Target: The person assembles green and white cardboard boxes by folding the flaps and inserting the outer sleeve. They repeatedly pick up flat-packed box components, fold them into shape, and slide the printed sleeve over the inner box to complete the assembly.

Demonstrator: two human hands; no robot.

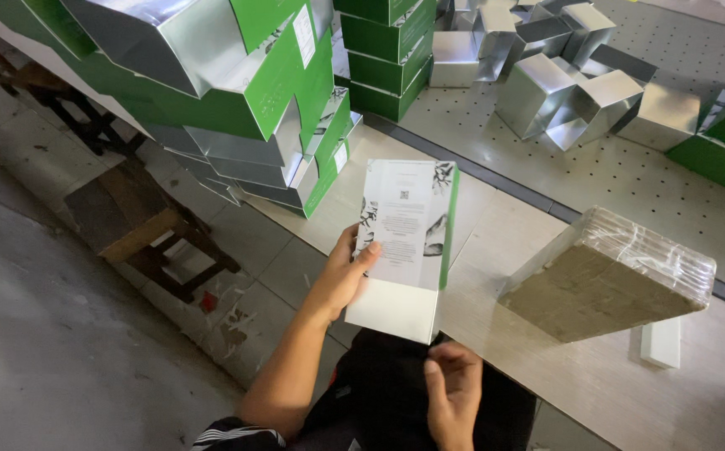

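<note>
Carton [404, 242] lay in left hand [341, 280], above right hand [454, 392]; wrapped block [608, 276] to right on table [546, 359]; stacked boxes [245, 100] behind left.

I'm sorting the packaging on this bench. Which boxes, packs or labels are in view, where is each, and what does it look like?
Flat carton: held in left hand, white, printed panel, green edge.
Right hand: empty, below the carton.
Green stack: upper left, folded green-and-silver cartons, small white labels.
Second stack: top centre, green.
Silver boxes: upper right, open, scattered.
Wrapped pack: right on table, tan block in clear film.
</note>
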